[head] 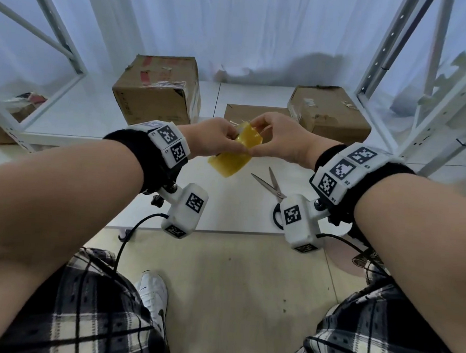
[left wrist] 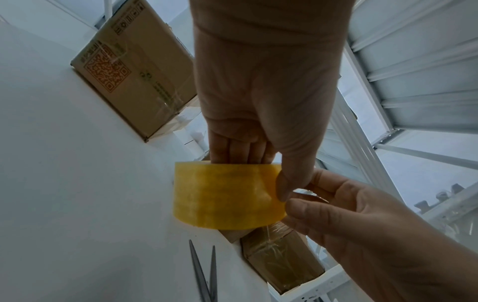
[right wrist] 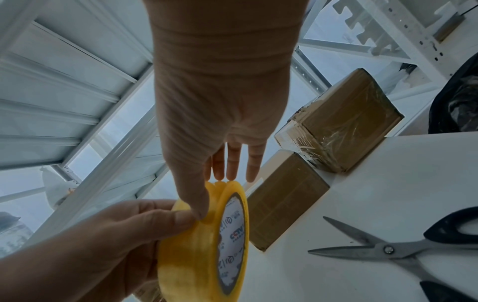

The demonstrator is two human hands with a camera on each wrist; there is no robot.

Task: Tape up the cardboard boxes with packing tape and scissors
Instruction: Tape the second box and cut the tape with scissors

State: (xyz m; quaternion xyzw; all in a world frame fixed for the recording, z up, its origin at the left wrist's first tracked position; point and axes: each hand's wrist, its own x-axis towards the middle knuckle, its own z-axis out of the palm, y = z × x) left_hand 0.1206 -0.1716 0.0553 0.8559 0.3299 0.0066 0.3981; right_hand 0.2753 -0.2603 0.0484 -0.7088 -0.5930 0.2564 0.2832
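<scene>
While held above table (head: 233, 203); tape roll (head: 234, 157) | between both hands; scissors (head: 269, 185) right

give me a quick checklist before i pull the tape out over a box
1. Roll held: ok, left hand grips the tape roll.
2. Tape end found: cannot tell, right hand pinches at the roll's edge, but a lifted end isn't clear.
3. Scissors within reach: ok, scissors lie open on the white table by the right wrist.
4. Box in front: ok, the flat box lies just beyond the hands.
5. Its flaps closed: cannot tell, hands hide much of it.
</scene>
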